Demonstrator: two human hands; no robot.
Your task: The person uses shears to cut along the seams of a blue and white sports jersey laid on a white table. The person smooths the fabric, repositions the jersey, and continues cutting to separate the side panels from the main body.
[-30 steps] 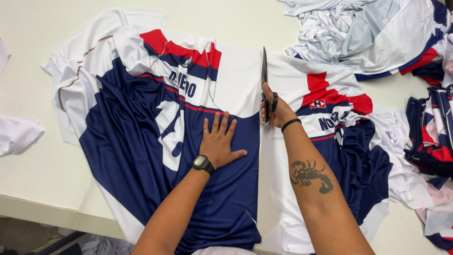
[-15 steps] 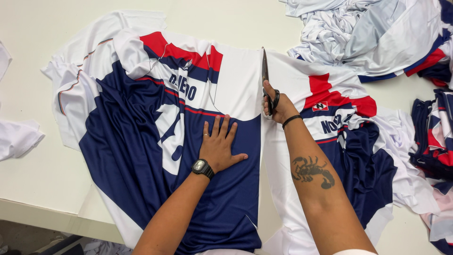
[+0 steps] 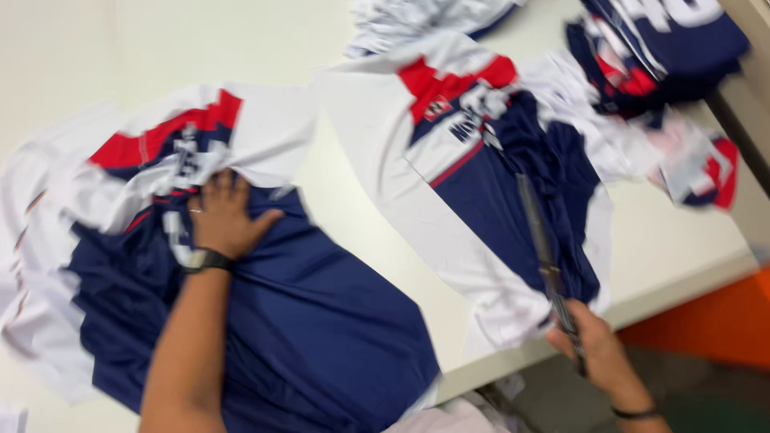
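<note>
Navy jersey (image 3: 321,321) under left hand (image 3: 224,220); right hand (image 3: 597,349) grips scissors (image 3: 541,240).

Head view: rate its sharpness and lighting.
Head view: motion blur smears the whole frame; prints on the left jersey and right jersey are unreadable, the scissors streaked, both the left hand and right hand soft. Lighting even, no glare, faint shadows.

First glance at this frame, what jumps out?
Two navy, white and red shirt pieces lie apart on the pale table. The left hand presses flat on the left piece. The right hand, at the table's near edge, holds long scissors over the right piece.
</note>
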